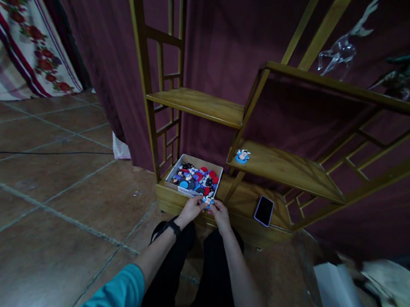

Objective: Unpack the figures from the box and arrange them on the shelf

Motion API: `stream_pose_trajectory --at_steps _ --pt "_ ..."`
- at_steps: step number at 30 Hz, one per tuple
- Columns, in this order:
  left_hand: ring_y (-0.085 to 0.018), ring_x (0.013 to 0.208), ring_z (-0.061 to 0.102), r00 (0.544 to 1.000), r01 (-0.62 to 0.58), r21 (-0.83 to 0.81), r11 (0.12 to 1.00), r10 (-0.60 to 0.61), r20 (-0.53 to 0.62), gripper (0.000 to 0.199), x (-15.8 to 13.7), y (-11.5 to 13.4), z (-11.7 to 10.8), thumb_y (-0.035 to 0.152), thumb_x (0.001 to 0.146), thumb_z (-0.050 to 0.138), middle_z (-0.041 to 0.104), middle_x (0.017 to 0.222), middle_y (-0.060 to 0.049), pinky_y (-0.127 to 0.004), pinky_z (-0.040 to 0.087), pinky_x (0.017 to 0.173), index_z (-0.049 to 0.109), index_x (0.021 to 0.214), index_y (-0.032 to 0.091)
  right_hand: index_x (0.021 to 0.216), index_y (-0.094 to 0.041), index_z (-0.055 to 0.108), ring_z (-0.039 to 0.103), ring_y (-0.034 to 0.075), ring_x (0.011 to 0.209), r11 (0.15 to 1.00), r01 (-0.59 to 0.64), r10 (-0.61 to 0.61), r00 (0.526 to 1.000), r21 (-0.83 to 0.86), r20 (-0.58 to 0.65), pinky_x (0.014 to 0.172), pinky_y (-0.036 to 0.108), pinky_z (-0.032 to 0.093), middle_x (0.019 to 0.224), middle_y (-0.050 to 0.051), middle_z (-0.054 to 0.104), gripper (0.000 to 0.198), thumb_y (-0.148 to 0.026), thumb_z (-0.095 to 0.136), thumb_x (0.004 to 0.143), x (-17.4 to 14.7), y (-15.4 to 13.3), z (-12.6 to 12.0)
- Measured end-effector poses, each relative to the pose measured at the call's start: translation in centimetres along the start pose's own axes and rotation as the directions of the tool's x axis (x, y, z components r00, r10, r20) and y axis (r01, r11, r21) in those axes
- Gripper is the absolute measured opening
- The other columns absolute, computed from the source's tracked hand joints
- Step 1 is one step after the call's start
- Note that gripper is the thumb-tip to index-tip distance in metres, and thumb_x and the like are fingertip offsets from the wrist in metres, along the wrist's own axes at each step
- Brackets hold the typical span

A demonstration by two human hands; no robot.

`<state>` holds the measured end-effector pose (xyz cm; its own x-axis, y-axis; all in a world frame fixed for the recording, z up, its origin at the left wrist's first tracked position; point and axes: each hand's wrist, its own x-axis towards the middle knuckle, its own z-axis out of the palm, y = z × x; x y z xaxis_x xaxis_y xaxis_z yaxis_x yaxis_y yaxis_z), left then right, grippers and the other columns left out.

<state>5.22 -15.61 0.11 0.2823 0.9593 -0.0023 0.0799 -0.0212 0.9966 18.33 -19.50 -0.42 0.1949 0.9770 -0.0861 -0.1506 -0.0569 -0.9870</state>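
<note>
My left hand (pixel 191 208) and my right hand (pixel 220 213) meet just in front of a white cardboard box (pixel 173 171), and together they pinch a small blue and white figurine (pixel 207 201) between the fingertips. The box stands on the bottom board of a wooden shelf unit (pixel 248 198) and is full of several small red, blue and black toy figures (pixel 196 178). A second small figurine on a blue base (pixel 242 155) stands on the middle shelf, above and to the right of my hands.
A dark phone (pixel 264 210) lies on the bottom board right of my hands. A glass deer (pixel 343 46) and a dark ornament (pixel 409 69) stand on the top shelf. White paper and bags (pixel 359 297) lie on the tiled floor at right; a cable (pixel 40 153) crosses the left.
</note>
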Motion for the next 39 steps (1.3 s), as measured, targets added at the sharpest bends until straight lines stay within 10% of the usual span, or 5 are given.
stream_pose_trajectory --at_steps 39 --pt "-0.010 0.044 0.052 0.998 0.028 -0.023 0.999 -0.027 0.051 0.024 -0.2 0.4 0.1 0.032 0.066 0.065 0.055 0.050 0.003 -0.021 0.038 0.047 0.064 0.078 0.012 0.086 -0.021 0.065 0.062 0.016 0.070 0.996 -0.029 0.030 1.000 -0.085 0.006 0.060 0.026 0.049 0.084 0.001 0.068 0.033 -0.043 0.065 0.061 -0.1 -0.6 -0.1"
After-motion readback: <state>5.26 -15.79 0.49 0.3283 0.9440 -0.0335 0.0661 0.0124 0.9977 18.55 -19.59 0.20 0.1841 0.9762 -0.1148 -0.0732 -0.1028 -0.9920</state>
